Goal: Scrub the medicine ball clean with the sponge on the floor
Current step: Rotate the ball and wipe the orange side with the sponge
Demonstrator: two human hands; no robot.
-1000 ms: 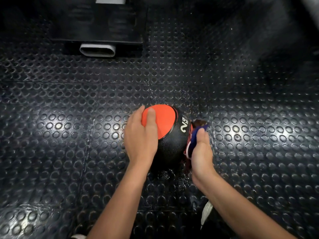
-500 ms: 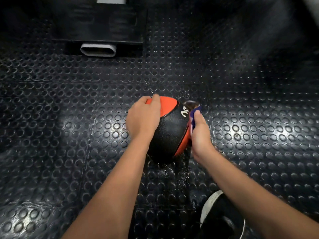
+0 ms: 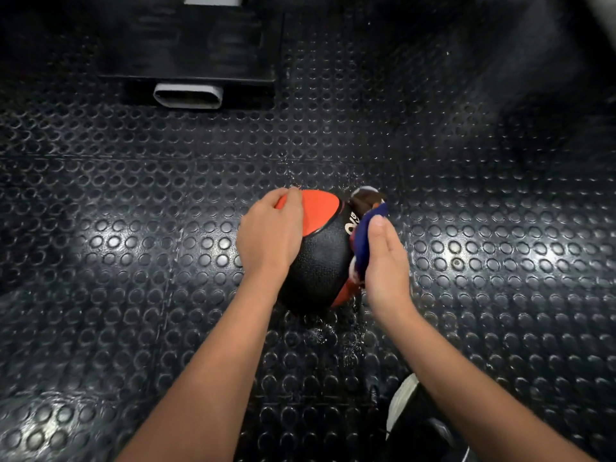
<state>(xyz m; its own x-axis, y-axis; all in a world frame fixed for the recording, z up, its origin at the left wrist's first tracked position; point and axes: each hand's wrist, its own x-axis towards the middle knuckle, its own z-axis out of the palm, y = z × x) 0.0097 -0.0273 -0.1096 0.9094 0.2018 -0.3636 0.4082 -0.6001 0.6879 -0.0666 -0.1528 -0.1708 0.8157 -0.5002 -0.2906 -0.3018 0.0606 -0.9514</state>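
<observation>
White lettering was seen on the ball [image 3: 316,258] near its upper right, partly covered by the sponge; only a curved "0"- or "9"-like mark could be made out, rest unreadable. No other writing was legible.

The ball, black w/ orange panels, sat on the studded rubber floor [image 3: 133,228] at mid-frame. It was steadied by the left hand [image 3: 270,235], fingers curled over the orange top panel on its left side. The sponge [image 3: 365,238], blue w/ a darker tuft at its far end, was pressed flat vs. the ball's right side by the right hand [image 3: 385,261]; thumb lay straight along it, other fingers hidden behind, so the wrap of the grip couldn't be told fully.

Water drops were scattered on the floor around the ball. Open floor lay to the left, right and ahead. A dark base w/ a pale oval tube end [image 3: 188,96] stood well beyond. A shoe [image 3: 410,411] was seen near the bottom edge.
</observation>
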